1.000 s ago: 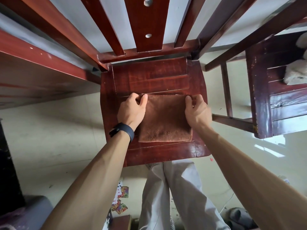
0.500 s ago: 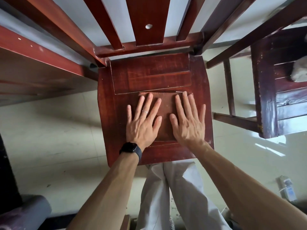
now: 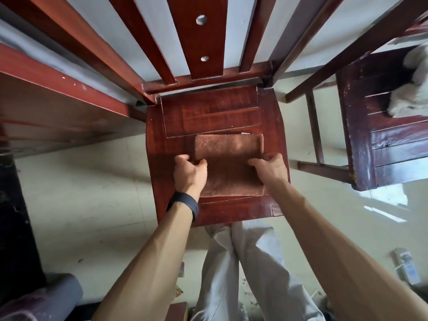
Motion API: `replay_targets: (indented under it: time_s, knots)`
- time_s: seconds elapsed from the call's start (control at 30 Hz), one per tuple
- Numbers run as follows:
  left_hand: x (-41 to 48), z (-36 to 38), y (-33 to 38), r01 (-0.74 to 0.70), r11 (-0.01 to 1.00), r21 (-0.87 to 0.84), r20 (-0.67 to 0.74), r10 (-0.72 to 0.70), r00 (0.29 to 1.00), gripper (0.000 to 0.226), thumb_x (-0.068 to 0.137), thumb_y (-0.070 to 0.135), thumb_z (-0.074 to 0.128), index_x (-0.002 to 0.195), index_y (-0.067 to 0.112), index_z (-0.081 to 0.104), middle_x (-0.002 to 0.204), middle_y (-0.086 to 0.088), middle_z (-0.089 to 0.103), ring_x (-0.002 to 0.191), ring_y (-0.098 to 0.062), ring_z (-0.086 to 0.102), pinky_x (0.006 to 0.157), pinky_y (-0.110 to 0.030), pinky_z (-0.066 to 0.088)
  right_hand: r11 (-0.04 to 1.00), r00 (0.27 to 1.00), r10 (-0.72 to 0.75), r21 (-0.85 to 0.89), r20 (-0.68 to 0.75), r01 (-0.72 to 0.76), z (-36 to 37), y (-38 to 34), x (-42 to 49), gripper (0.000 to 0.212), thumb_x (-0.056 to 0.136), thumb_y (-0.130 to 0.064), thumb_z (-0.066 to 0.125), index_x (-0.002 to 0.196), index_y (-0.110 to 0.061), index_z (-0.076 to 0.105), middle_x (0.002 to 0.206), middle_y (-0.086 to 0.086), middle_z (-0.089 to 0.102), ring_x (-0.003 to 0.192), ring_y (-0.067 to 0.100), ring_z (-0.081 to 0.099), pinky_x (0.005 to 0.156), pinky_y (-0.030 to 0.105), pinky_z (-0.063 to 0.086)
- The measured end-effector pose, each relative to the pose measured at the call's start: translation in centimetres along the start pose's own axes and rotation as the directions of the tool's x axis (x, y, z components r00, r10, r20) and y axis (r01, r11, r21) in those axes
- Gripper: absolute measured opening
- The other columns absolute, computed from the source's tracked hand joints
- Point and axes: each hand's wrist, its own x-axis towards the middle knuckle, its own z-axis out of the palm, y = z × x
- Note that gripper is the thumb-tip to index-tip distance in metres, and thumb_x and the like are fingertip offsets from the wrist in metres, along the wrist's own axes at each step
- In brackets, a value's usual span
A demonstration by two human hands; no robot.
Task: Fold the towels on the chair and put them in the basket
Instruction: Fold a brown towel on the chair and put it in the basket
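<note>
A folded brown towel (image 3: 228, 154) lies flat on the seat of the red-brown wooden chair (image 3: 208, 112). My left hand (image 3: 190, 173), with a black wristband, pinches the towel's left edge about halfway along, thumb on top. At the right edge, my right hand (image 3: 268, 170) curls its fingers around the cloth. No basket is in view.
A second dark wooden chair (image 3: 379, 144) stands at the right with a white cloth (image 3: 412, 93) on its seat. A red wooden frame (image 3: 58, 72) runs along the left. My legs in pale trousers (image 3: 245, 269) are below the seat. A white object (image 3: 406, 267) lies on the floor.
Both hands pressed flat on the towel half a second ago. They have since slid outward to its side edges and curled around them.
</note>
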Motion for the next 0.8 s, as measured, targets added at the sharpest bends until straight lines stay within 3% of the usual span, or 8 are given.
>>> replay_targets:
  time_s: [0.13,0.23,0.33,0.47,0.57,0.7,0.8]
  knots:
    - [0.5,-1.7,0.9,0.008,0.997,-0.073,0.207,0.007,0.978,0.023,0.084,0.023,0.075,0.1,0.008,0.075,0.096,-0.004,0.071,0.093,-0.023,0.065,0.076,-0.025,0.043,0.998,0.995,-0.046,0.039,0.092,0.043,-1.3,-0.2,0.0,0.032,0.073,-0.033,0.077,0.103,-0.022,0.068,0.095,-0.001,0.072,0.094,0.023,0.068,0.091,0.043,0.057]
    - [-0.4,-3.0,1.3,-0.044,0.99,-0.132,0.252,0.077,0.965,0.018,0.084,0.017,0.075,0.1,0.011,0.071,0.091,0.0,0.066,0.081,-0.015,0.06,0.064,-0.019,0.044,0.991,0.981,-0.095,0.108,0.167,0.077,-2.9,-0.1,-1.3,0.03,0.077,-0.022,0.08,0.103,-0.016,0.067,0.092,-0.001,0.07,0.087,0.019,0.067,0.079,0.035,0.058]
    - [-2.2,-4.7,1.1,-0.01,0.964,-0.265,0.284,0.088,0.955,0.033,0.08,0.01,0.078,0.111,0.004,0.068,0.095,-0.003,0.071,0.076,-0.007,0.064,0.057,-0.006,0.045,0.977,0.968,-0.108,0.206,0.227,0.061,-4.6,-0.2,-3.5,0.036,0.079,-0.01,0.079,0.112,-0.008,0.064,0.098,0.005,0.07,0.083,0.019,0.065,0.065,0.026,0.053]
    - [-6.4,-8.4,2.1,-0.011,0.947,-0.32,0.394,0.144,0.908,0.038,0.081,0.01,0.078,0.118,0.011,0.07,0.101,-0.001,0.075,0.091,-0.012,0.071,0.075,-0.013,0.05,0.953,0.93,-0.093,0.301,0.355,-0.02,-8.1,-0.1,-7.4,0.034,0.082,-0.002,0.071,0.115,-0.006,0.068,0.109,0.01,0.075,0.105,0.029,0.07,0.088,0.037,0.058]
    - [-11.0,-11.8,3.9,-0.07,0.948,-0.311,0.441,0.209,0.873,0.042,0.08,0.02,0.08,0.121,0.017,0.07,0.104,0.007,0.076,0.096,-0.005,0.07,0.086,-0.018,0.049,0.945,0.89,-0.13,0.326,0.437,-0.022,-11.7,-0.6,-12.4,0.029,0.088,-0.001,0.062,0.115,-0.009,0.069,0.111,0.008,0.074,0.101,0.025,0.07,0.075,0.028,0.055]
    - [-16.4,-16.4,6.2,-0.078,0.936,-0.343,0.441,0.234,0.866,0.091,0.053,0.054,0.091,0.133,0.024,0.06,0.125,0.005,0.069,0.115,-0.013,0.065,0.105,-0.038,0.047,0.906,0.872,-0.257,0.417,0.418,0.067,-17.4,-1.6,-19.1,0.037,0.089,-0.004,0.062,0.123,-0.019,0.067,0.109,0.003,0.073,0.095,0.021,0.07,0.074,0.032,0.055]
    - [-20.9,-19.3,8.6,-0.101,0.915,-0.392,0.438,0.282,0.854,0.08,0.055,0.054,0.09,0.127,0.032,0.064,0.125,0.008,0.069,0.118,-0.017,0.063,0.105,-0.045,0.046,0.859,0.866,-0.355,0.489,0.352,0.154,-21.7,-2.2,-23.6,0.033,0.091,-0.007,0.064,0.118,-0.024,0.067,0.108,0.004,0.072,0.095,0.023,0.069,0.078,0.039,0.055]
